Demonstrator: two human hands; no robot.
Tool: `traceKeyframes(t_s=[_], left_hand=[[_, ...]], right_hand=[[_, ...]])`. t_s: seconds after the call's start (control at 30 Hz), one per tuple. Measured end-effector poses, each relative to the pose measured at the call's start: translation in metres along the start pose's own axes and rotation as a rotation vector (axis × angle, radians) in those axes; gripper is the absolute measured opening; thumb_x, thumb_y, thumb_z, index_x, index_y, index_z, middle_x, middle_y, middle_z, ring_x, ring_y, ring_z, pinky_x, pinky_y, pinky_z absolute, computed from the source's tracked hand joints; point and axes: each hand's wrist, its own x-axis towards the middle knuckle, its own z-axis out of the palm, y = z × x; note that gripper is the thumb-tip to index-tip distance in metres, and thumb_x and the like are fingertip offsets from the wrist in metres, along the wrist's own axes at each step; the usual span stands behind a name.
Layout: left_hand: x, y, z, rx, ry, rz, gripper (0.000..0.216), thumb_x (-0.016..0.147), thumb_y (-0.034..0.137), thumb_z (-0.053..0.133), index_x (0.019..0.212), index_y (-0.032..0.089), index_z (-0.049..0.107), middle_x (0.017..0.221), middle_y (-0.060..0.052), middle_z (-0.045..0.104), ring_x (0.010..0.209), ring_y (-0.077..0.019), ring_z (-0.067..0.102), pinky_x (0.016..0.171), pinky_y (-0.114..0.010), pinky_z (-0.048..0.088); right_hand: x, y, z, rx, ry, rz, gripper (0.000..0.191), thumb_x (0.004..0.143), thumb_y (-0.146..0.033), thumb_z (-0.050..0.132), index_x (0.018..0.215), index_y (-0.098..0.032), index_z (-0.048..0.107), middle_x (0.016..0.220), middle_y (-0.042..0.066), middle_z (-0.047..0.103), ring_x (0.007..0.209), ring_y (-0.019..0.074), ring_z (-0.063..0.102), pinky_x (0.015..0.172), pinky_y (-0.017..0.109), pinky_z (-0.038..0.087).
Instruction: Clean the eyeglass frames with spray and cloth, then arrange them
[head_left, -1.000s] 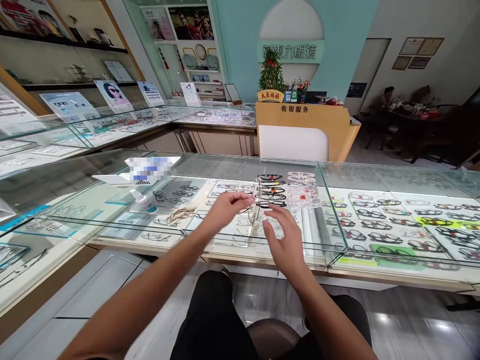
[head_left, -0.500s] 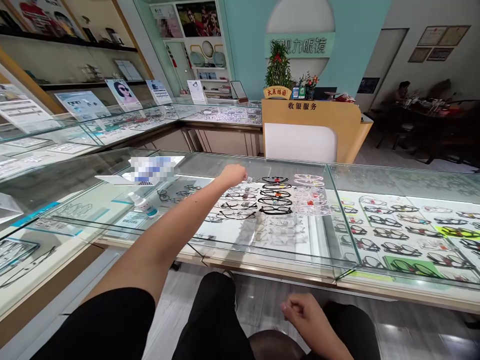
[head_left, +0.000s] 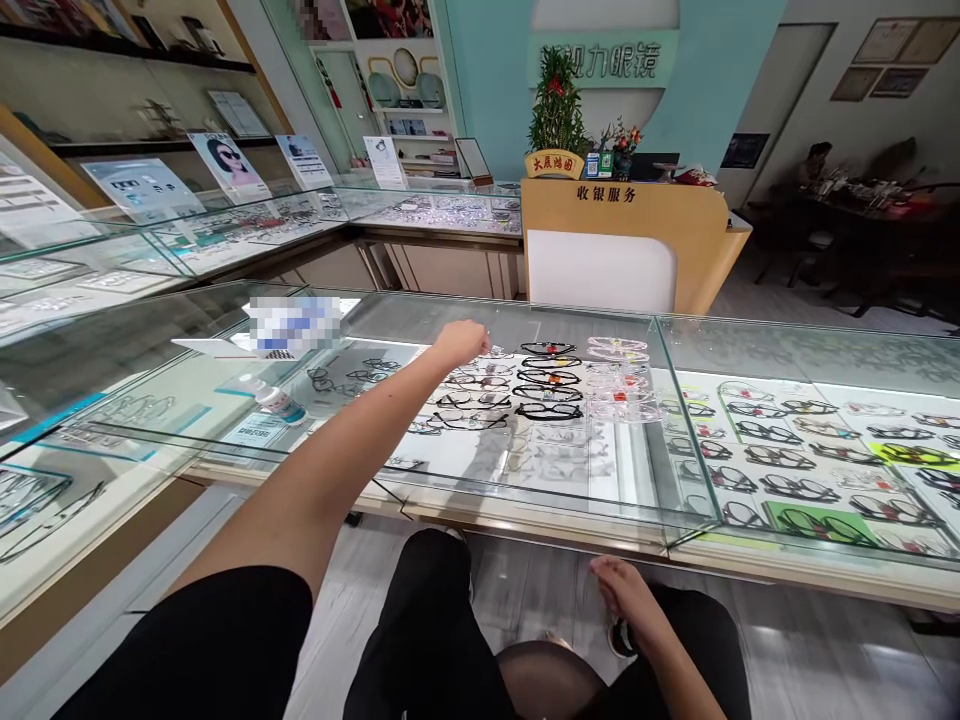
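Observation:
My left hand (head_left: 463, 343) reaches across the glass counter, fingers closed at the far end of a column of thin-framed glasses (head_left: 474, 400). They pinch a light, clear-looking pair of eyeglasses (head_left: 501, 351), partly hidden by the hand. Beside it lies a column of black-framed glasses (head_left: 550, 380), some with red or orange tags, and then a column of clear and pinkish glasses (head_left: 619, 380). Low over my right thigh, my right hand (head_left: 626, 595) holds nothing that I can see; its fingers are loosely bent and slightly apart.
A white box (head_left: 292, 328) with an open flap and a small white bottle (head_left: 274, 398) stand on the counter to the left. Rows of glasses (head_left: 799, 487) lie in the right-hand showcase. A wooden cashier desk (head_left: 626, 215) stands beyond. A stool (head_left: 551, 680) is below me.
My view has tilted down and shifted slightly. My left hand remains at the column's far end, where more of a clear pair shows. My right hand has loosened from a fist and shifted right.

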Motion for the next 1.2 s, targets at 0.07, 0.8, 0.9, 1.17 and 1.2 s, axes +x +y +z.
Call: traceKeyframes(t_s=[0.07, 0.8, 0.9, 1.17, 1.2], left_hand=[[-0.005, 0.002, -0.002, -0.009, 0.016, -0.018, 0.031, 0.083, 0.038, 0.066, 0.099, 0.018, 0.084, 0.105, -0.019, 0.080, 0.104, -0.0311, 0.072, 0.085, -0.032, 0.049], [-0.264, 0.036, 0.064, -0.293, 0.551, 0.159, 0.041, 0.108, 0.046, 0.045, 0.117, 0.018, 0.074, 0.106, -0.011, 0.071, 0.101, -0.0249, 0.067, 0.088, -0.035, 0.049], [-0.290, 0.043, 0.099, -0.299, 0.590, 0.176, 0.038, 0.107, 0.042, 0.051, 0.125, 0.016, 0.070, 0.116, -0.016, 0.068, 0.115, -0.0309, 0.064, 0.100, -0.044, 0.049], [-0.331, 0.051, 0.120, -0.359, 0.563, 0.108, 0.040, 0.100, 0.028, 0.049, 0.137, 0.018, 0.060, 0.146, -0.018, 0.057, 0.140, -0.0365, 0.051, 0.119, -0.057, 0.040], [-0.333, 0.050, 0.118, -0.353, 0.551, 0.114, 0.043, 0.097, 0.027, 0.050, 0.138, 0.018, 0.059, 0.147, -0.018, 0.056, 0.143, -0.0370, 0.050, 0.121, -0.057, 0.039]], right_hand=[[0.021, 0.012, -0.001, 0.243, 0.074, 0.169, 0.052, 0.064, -0.052, 0.094, 0.098, -0.019, 0.072, 0.067, -0.002, 0.064, 0.048, 0.0114, 0.050, 0.047, 0.023, 0.034], [0.043, 0.036, 0.000, 0.526, 0.306, 0.107, 0.042, 0.068, -0.048, 0.086, 0.093, -0.023, 0.064, 0.073, -0.003, 0.062, 0.069, 0.0177, 0.065, 0.055, 0.025, 0.038], [0.024, 0.042, 0.003, 0.478, 0.287, 0.113, 0.041, 0.072, -0.049, 0.084, 0.094, -0.023, 0.062, 0.076, -0.002, 0.063, 0.071, 0.0175, 0.067, 0.055, 0.024, 0.040], [-0.087, 0.035, 0.004, 0.159, -0.020, 0.187, 0.051, 0.061, -0.039, 0.098, 0.099, -0.016, 0.074, 0.098, 0.009, 0.080, 0.066, 0.0156, 0.069, 0.052, 0.022, 0.034], [-0.111, 0.018, 0.002, -0.049, -0.274, 0.159, 0.047, 0.072, -0.047, 0.093, 0.103, -0.016, 0.075, 0.101, 0.008, 0.081, 0.066, 0.0139, 0.068, 0.054, 0.021, 0.033]])
